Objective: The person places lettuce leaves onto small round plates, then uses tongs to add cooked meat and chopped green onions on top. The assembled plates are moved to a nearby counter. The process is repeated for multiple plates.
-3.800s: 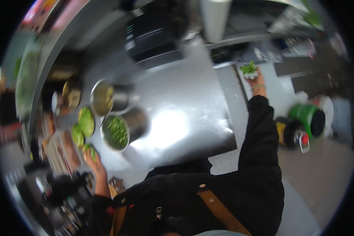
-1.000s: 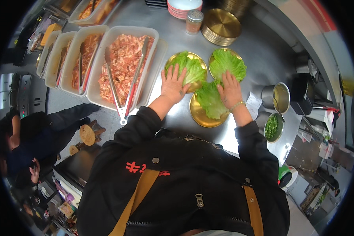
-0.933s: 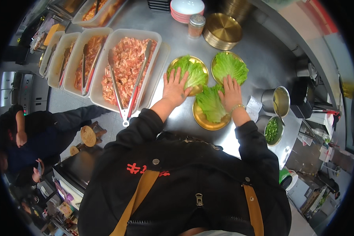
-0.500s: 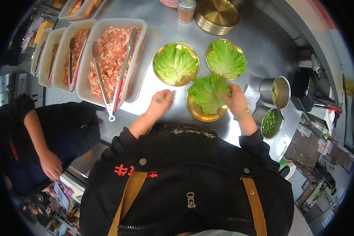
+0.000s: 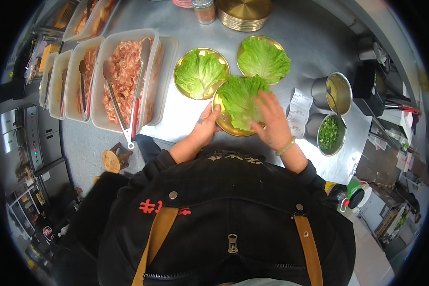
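The left hand grips 1 gold plate by its rim, while the half-open, empty right hand is over its lettuce leaf.

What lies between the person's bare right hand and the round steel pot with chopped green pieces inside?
In the head view, a long white printed paper slip lies between the right hand and that pot.
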Tool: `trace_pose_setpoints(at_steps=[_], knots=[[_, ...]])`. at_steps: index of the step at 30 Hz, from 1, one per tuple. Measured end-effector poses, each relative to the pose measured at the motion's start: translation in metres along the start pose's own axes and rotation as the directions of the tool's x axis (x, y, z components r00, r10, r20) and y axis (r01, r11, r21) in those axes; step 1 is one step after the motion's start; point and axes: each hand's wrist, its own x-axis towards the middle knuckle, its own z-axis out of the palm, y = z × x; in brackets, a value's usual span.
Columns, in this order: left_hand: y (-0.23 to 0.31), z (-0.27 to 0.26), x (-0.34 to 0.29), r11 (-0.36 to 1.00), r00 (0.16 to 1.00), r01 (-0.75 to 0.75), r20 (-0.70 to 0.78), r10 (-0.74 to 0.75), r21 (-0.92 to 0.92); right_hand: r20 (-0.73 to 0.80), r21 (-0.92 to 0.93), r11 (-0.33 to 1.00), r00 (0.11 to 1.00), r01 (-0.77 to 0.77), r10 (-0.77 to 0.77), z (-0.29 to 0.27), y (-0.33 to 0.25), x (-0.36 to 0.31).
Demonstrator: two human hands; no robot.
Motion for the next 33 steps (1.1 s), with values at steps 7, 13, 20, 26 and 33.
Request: trace_pose_setpoints(at_steps=[7,13,20,26,33], knots=[[0.006,0.004,-0.010,0.989,0.998,-0.063,-0.016,0.061,-0.133,0.259,0.013,0.998,0.964,0.055,-0.056,0.014,-0.044,0.001],[0.013,-0.001,-0.012,0.982,0.987,-0.139,-0.098,0.127,-0.129,0.295,-0.198,0.920,0.915,0.339,-0.274,0.020,-0.050,-0.001],[0.034,0.017,-0.041,0.960,0.990,-0.037,0.123,0.074,-0.277,0.127,-0.211,0.915,0.938,0.343,-0.323,0.028,-0.054,0.018],[0.039,0.010,-0.056,0.960,0.995,-0.091,0.008,0.097,-0.264,0.313,-0.201,0.877,0.876,0.437,-0.365,0.017,-0.087,0.040],[0.091,-0.034,-0.102,0.911,0.930,-0.354,-0.180,0.320,-0.213,0.058,0.417,0.902,0.994,-0.113,0.098,0.022,-0.024,0.094]])
